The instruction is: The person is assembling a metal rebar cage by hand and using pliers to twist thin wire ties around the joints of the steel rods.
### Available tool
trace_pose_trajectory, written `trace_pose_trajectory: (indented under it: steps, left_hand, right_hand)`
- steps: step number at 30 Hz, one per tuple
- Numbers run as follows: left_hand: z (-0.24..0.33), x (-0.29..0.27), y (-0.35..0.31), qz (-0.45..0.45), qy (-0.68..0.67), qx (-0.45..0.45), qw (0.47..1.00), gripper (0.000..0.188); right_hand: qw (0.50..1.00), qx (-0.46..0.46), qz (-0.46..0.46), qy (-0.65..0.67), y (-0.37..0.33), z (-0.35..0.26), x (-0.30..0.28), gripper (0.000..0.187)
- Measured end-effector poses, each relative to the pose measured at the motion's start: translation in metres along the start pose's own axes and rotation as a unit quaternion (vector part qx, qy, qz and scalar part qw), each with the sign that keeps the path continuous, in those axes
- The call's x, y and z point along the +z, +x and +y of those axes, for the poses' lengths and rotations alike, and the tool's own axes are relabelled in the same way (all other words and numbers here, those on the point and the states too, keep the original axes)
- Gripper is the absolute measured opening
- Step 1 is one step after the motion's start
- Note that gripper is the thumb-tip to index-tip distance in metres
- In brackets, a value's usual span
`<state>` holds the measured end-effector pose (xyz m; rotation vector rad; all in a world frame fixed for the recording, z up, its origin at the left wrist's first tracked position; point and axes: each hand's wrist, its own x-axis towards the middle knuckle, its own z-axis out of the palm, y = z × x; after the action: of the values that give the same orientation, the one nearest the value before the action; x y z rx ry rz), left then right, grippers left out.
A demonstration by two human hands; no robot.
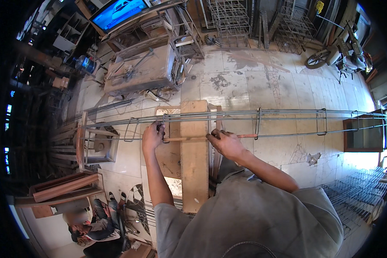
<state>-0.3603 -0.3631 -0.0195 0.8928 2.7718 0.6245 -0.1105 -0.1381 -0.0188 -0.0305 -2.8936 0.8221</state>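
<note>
A long cage of thin steel rods (288,112) spans the view from left to right, with square wire stirrups around the rods. It rests across a wooden plank (194,159) in front of me. My left hand (153,135) is closed at a wire stirrup (164,121) just left of the plank, fingers curled against it. A thin reddish-brown wooden stick (247,136) lies along the near lower rod, reaching from the left hand to another stirrup (257,124). At the plank's right edge my right hand (226,143) grips this stick, its fingertips partly hidden.
A dusty workbench (139,71) stands at the far left, below a lit screen (118,13). A motorcycle (342,56) is parked far right. More wire cages lie in a pile (359,193) at the near right. Another person (96,228) sits at the lower left.
</note>
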Motion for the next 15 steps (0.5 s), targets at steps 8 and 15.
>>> trace_pose_trajectory:
  steps: [8,15]
  left_hand:
    - [0.002,-0.005,-0.015,-0.053,-0.069,-0.001,0.996,0.024]
    - [-0.003,-0.004,-0.02,-0.025,-0.112,0.019,0.993,0.022]
  right_hand:
    - [1.0,0.012,-0.007,0.02,-0.002,0.0,0.005,0.043]
    - [0.999,-0.006,0.004,0.036,-0.003,0.007,0.012,0.038]
